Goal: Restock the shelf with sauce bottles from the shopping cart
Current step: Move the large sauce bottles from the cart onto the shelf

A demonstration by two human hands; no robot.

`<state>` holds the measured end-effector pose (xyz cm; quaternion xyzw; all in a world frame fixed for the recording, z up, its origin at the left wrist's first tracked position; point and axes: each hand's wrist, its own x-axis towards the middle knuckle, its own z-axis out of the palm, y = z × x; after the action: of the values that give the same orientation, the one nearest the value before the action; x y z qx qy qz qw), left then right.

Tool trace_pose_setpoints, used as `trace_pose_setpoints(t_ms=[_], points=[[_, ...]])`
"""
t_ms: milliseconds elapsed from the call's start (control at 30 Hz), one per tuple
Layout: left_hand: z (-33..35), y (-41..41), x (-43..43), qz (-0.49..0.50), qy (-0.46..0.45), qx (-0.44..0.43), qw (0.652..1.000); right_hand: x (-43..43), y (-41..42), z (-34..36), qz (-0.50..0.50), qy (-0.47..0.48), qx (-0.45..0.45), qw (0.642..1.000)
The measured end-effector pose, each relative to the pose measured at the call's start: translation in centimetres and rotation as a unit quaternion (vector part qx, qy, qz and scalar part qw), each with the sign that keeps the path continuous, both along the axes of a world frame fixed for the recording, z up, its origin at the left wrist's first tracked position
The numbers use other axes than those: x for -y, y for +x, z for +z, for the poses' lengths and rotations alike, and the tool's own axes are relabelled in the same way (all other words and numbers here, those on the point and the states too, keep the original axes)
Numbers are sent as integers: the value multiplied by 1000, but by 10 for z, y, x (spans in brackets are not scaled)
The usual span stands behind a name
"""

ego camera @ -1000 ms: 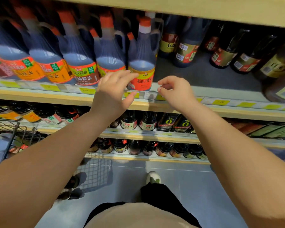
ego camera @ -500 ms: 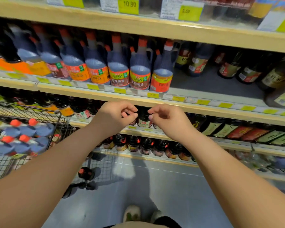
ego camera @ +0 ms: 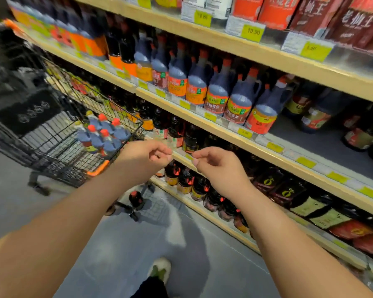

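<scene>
Sauce bottles (ego camera: 103,134), orange-capped: a cluster stands in the front corner of the wire shopping cart (ego camera: 141,123) at left. A row of like bottles (ego camera: 216,97) lines the front edge of the middle shelf (ego camera: 224,132), with bare shelf floor just right of the last one. Left hand (ego camera: 145,157) and right hand (ego camera: 215,166): both hang before the lower shelves, near each other, each grip loosely curled and empty.

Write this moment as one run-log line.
left hand: empty | right hand: empty | bottles: in cart | shelf: gap beside row

Dark sauce bottles (ego camera: 111,145), red caps (ego camera: 105,132); black cart (ego camera: 52,151); yellow price tags (ego camera: 252,32).
</scene>
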<state>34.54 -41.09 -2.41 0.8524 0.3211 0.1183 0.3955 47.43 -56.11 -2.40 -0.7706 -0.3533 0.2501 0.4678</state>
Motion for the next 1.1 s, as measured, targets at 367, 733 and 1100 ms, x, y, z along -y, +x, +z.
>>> trace_pose_setpoints(t_ms=[367,733,1100], points=[[-13,-148,-65,138,15,22,990,-104,-97,-4,131,7,-20,991],[-15,-259,-239,123,91,-12,988,-301,-210,-21,147,-4,-28,989],[-39,-277,-368,73,87,-57,992,-410,-236,-38,106,-31,-29,993]])
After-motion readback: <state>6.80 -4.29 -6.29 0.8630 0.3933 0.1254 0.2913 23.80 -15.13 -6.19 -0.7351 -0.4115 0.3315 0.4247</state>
